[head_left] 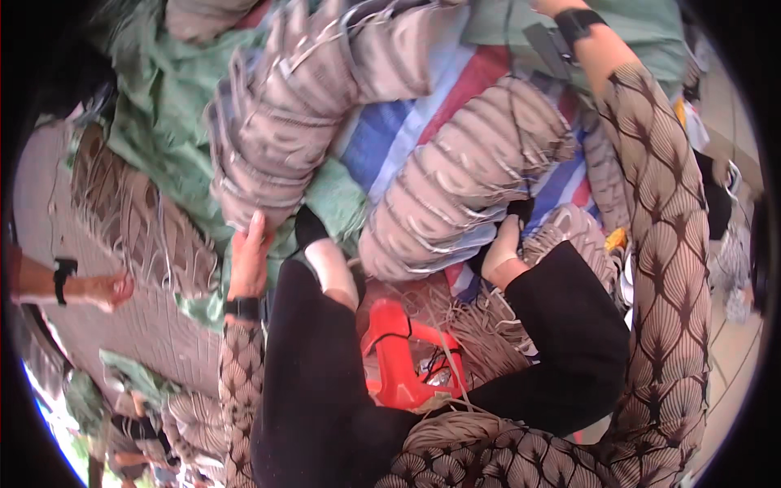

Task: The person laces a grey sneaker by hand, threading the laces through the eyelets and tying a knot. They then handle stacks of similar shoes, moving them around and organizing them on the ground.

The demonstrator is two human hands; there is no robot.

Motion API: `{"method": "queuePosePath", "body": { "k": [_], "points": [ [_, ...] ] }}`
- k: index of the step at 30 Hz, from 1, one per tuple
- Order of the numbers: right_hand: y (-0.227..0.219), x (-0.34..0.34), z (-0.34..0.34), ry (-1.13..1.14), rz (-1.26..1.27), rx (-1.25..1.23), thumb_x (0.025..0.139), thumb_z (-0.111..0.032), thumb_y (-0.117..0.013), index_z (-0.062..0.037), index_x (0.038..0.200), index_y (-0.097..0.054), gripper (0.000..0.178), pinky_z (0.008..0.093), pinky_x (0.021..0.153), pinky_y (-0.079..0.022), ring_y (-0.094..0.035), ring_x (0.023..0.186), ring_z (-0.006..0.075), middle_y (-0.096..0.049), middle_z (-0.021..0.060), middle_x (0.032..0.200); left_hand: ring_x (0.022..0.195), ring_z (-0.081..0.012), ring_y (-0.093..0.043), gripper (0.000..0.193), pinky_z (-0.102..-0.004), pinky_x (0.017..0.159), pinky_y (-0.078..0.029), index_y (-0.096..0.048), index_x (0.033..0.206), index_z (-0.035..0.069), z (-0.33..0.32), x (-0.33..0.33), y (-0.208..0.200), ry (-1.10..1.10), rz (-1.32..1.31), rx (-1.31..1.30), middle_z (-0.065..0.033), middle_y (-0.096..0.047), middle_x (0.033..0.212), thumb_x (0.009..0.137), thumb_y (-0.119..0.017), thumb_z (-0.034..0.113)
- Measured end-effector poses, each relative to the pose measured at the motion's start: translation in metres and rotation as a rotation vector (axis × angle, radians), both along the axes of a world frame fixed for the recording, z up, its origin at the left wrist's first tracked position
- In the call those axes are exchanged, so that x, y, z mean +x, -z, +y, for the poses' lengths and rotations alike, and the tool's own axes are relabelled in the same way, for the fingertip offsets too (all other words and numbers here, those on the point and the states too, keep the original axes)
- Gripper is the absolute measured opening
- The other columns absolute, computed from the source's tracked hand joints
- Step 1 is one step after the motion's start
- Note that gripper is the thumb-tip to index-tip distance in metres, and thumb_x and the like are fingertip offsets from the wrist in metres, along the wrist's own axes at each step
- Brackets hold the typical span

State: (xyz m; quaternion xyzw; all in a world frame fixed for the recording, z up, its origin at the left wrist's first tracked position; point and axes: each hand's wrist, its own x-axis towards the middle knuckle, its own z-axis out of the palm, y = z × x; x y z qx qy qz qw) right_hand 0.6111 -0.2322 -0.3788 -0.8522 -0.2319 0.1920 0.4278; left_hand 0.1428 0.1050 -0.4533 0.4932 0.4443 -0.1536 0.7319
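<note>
My left hand (249, 254) has its fingers stretched out against the lower end of a long curved stack of nested taupe shoe uppers (272, 138). My right arm reaches far forward along the right side. Only part of my right hand (561, 6) shows at the top edge, and its fingers are out of the picture. Between my arms lies a second stack of nested shoe uppers (468, 175), slanting across a blue, white and red striped sheet (382, 146). The upper end of the curved stack looks smeared by motion.
My legs (325, 382) frame a red plastic frame (399, 358) and a heap of beige strips (488, 333). Green sacking (163, 106) spreads at the left. Another row of uppers (138, 211) lies beyond it, near another person's hand (110, 291).
</note>
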Motion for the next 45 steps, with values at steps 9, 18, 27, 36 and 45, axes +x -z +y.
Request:
{"method": "queuePosePath", "body": {
  "k": [9, 18, 27, 36, 45],
  "points": [
    [-0.014, -0.018, -0.003, 0.106, -0.698, -0.404, 0.076, -0.018, -0.065, -0.0028, 0.116, -0.06, 0.043, 0.0359, 0.085, -0.049, -0.062, 0.098, 0.0354, -0.065, 0.0209, 0.103, 0.12, -0.0137, -0.044, 0.05, -0.0418, 0.101, -0.033, -0.049, 0.13, 0.01, -0.001, -0.003, 0.009, 0.007, -0.028, -0.022, 0.0009, -0.052, 0.13, 0.093, -0.06, 0.041],
    [-0.079, -0.277, -0.15, -0.755, 0.403, -0.503, 0.077, -0.012, -0.058, -0.0069, 0.09, -0.064, 0.015, 0.0432, 0.073, -0.051, -0.065, 0.078, 0.0329, -0.065, 0.015, 0.079, 0.116, -0.0124, -0.047, 0.049, -0.0376, 0.1, -0.033, -0.054, 0.126, 0.01, 0.001, -0.002, 0.003, -0.006, 0.005, 0.012, 0.0024, -0.056, 0.126, 0.091, -0.063, 0.042],
    [-0.047, -0.331, -0.234, 0.49, 0.163, -0.56, 0.08, -0.023, -0.069, -0.004, 0.098, -0.061, 0.028, 0.0358, 0.07, -0.049, -0.06, 0.073, 0.0214, -0.065, 0.01, 0.084, 0.124, -0.0163, -0.042, 0.058, -0.0442, 0.104, -0.031, -0.045, 0.134, 0.008, 0.003, -0.002, 0.01, 0.024, 0.02, 0.0, -0.0011, -0.046, 0.138, 0.091, -0.061, 0.044],
    [-0.035, -0.228, -0.204, 0.208, -0.313, -0.676, 0.073, -0.047, -0.075, -0.0148, 0.135, -0.045, 0.077, 0.0398, 0.093, -0.045, -0.052, 0.11, 0.0338, -0.045, 0.0154, 0.12, 0.126, -0.0188, -0.04, 0.063, -0.0451, 0.103, -0.034, -0.042, 0.134, 0.007, 0.002, 0.002, 0.013, 0.065, 0.061, 0.032, -0.0038, -0.045, 0.137, 0.09, -0.06, 0.049],
    [-0.033, -0.248, -0.168, 0.168, -0.317, -0.652, 0.072, -0.039, -0.076, -0.017, 0.133, -0.051, 0.069, 0.0405, 0.09, -0.047, -0.055, 0.106, 0.0337, -0.046, 0.0138, 0.12, 0.128, -0.0191, -0.038, 0.064, -0.0469, 0.104, -0.032, -0.042, 0.135, 0.009, 0.008, -0.003, 0.012, 0.063, 0.074, 0.04, -0.003, -0.043, 0.139, 0.09, -0.06, 0.05]
  ]
}}
